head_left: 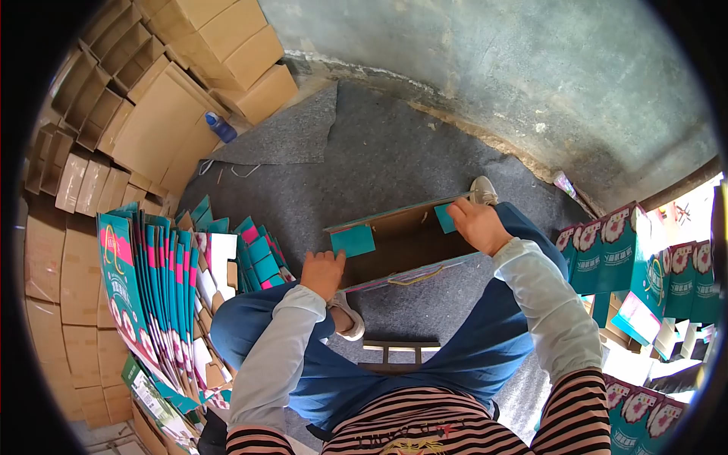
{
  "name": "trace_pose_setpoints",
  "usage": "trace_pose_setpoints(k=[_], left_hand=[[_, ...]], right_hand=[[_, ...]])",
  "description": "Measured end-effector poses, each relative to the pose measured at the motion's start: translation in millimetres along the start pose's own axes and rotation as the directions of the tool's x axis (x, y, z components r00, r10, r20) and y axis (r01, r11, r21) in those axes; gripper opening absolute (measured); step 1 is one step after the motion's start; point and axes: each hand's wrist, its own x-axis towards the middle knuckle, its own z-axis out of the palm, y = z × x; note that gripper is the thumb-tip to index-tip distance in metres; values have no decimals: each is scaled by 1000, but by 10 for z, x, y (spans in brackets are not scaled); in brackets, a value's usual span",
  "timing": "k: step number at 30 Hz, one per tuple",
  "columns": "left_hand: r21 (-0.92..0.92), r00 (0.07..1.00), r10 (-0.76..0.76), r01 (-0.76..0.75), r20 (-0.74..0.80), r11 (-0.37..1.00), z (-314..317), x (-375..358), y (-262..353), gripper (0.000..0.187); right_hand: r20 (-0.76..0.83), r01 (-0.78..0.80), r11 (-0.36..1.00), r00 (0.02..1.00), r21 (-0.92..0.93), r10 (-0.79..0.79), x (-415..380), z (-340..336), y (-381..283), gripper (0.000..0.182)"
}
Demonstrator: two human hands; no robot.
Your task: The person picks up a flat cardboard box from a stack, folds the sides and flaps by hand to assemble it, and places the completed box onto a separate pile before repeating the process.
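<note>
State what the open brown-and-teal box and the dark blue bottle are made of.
The open brown-and-teal box: likely cardboard, matt brown inside, with teal flaps; thin, folded panels suggest it. The dark blue bottle: probably smooth plastic, by its strong colour and moulded look, but too small to be sure.

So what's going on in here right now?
A seated person has both hands on an open carton between their knees. The left hand is at one end, and the right hand is at the other, by a teal flap. The carton's top is open, with its brown inside showing. Teal-and-pink cardboard pieces stand packed together on the left, and printed teal cartons are on the right.
</note>
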Motion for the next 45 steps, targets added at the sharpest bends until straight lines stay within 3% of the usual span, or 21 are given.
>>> trace_pose_setpoints(k=[2,5,9,12,15,21,27,30,34,40,45], left_hand=[[-91,997,-64,60,-48,994,-63,-25,-31,33],[-141,979,-185,173,-84,975,-157,-44,10,29],[-114,947,-319,313,-37,943,-179,-60,-6,36],[-211,915,-402,388,-23,897,-232,-44,-79,43],[-321,919,-391,385,50,865,-372,-26,-110,48],[-359,938,-333,345,97,867,-378,-38,-96,41],[-348,941,-318,338,115,874,-344,-50,-131,40],[-341,949,-293,315,116,886,-298,-39,-133,38],[-330,965,-234,261,120,907,-312,-6,-131,39],[-294,953,-243,289,182,911,-483,136,-51,45],[-151,980,-102,129,171,980,-396,369,-26,46]], right_hand=[[-298,94,995,950,-17,-95,39,-115,-47,34],[-423,67,982,896,-174,-136,182,-241,-136,43],[-162,-22,996,987,-82,9,136,67,-45,43],[-52,23,1000,998,-9,-23,107,117,5,39],[-101,99,992,991,78,-91,37,27,-26,33],[55,103,987,992,124,-111,-33,146,77,31],[102,48,972,992,230,-73,-47,263,169,44],[127,35,986,990,165,-57,-61,352,217,53],[346,-37,995,938,96,2,93,283,225,71],[506,-102,995,857,-19,97,367,266,154,91],[494,-68,995,864,-76,96,415,323,118,90]])
